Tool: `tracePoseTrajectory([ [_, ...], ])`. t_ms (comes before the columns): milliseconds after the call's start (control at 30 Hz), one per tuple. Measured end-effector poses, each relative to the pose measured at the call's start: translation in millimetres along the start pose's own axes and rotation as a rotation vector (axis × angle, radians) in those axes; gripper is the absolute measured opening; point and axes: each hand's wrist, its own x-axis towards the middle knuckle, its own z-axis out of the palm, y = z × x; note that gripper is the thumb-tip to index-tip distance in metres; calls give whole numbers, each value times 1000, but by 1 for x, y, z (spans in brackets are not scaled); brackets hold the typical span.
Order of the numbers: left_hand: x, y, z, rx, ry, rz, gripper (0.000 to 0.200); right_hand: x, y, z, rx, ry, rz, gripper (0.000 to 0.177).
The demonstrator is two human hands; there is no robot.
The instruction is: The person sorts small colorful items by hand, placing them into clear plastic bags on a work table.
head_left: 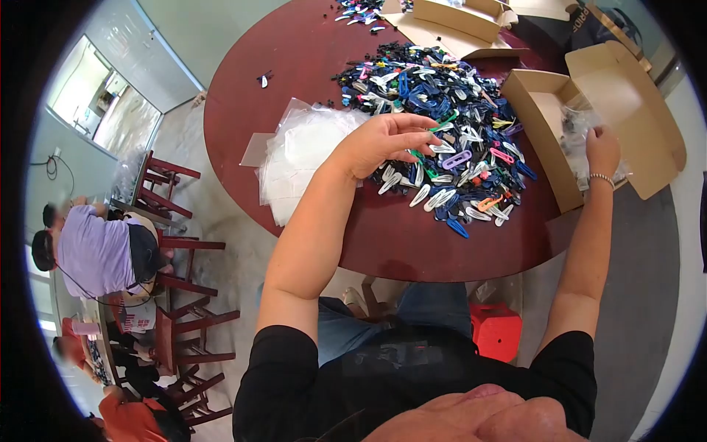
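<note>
My left hand (392, 141) hovers over the near left part of a big heap of snap hair clips (456, 110), its fingers stretched out and apart. A white hair clip (442, 147) lies right at its fingertips; whether they touch is hard to tell. Just below sits a lilac hair clip (457, 160). My right hand (603, 147), with a bracelet on the wrist, reaches over an open cardboard box (541, 136). Its fingers are closed on a clear plastic bag (578, 121), partly hidden by the hand. More clear plastic lies inside the box.
A stack of clear flat bags (302, 155) lies left of the heap on the round dark red table (247, 81). Another cardboard box (456, 18) stands at the back. A red stool (495, 333) is below the table edge. Several people sit at the left among wooden stools (173, 177).
</note>
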Motion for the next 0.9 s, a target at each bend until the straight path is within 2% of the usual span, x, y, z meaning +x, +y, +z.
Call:
tracePoseTrajectory([
  [167, -2, 2, 3, 31, 16, 9, 40, 7, 28, 22, -40, -81, -57, 23],
  [233, -2, 2, 0, 41, 25, 9, 40, 7, 24, 22, 204, -12, -65, 24],
  [267, -3, 3, 0, 41, 40, 15, 40, 7, 22, 20, 213, -11, -78, 24],
  [333, -3, 4, -1, 36, 54, 17, 38, 0, 15, 9, 14, -20, -65, 24],
  [367, -2, 4, -1, 32, 60, 17, 37, -1, 16, 9, 21, -21, -77, 24],
  [433, -1, 2, -3, 21, 84, 15, 36, 1, 23, 12, -163, -165, -101, 24],
  [500, 7, -9, -10, -9, 104, 80, 34, 3, 26, 8, -276, -204, -107, 25],
  [567, 6, -5, -10, 2, 244, 146, 29, 5, 31, 12, -275, -60, -122, 32],
  [667, 6, -5, -18, -160, 463, 305, 18, -12, -44, -26, -295, 35, -206, 34],
  [733, 7, -2, -29, -235, 607, 423, 13, -31, -86, -37, 248, 75, -535, 25],
  [800, 1, 2, -43, -280, 740, 525, 12, -73, -160, -63, 475, -47, -683, 23],
  [833, 1, 0, -50, -314, 799, 566, 11, -88, -187, -67, 669, -184, -749, 23],
  [867, -1, 0, -54, -309, 798, 568, 11, -104, -212, -71, 690, -205, -907, 25],
  [900, -2, 1, -57, -361, 876, 559, 10, -119, -234, -72, 791, -332, -958, 26],
])
